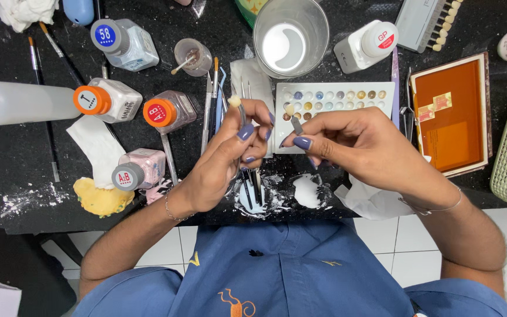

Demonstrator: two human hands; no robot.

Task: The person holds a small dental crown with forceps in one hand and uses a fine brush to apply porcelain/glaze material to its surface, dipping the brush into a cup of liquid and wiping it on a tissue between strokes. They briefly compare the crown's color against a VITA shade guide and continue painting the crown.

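Left hand: left hand [224,155] raised over the black worktop [19,158], fingers closed on a thin metal holder with a small cream tooth-shaped piece [235,101] at its tip.
Right hand: right hand [347,144] pinches a slim grey-handled instrument [296,124]; a cream tip tops it, just beside the left fingers.
Behind hands: white rectangular palette with round colour wells [347,97], partly covered.
Left of hands: clear small bottles with orange caps [159,111].
Far side: clear glass beaker [318,29].
Below hands: white powder smears [307,191] at the worktop edge.
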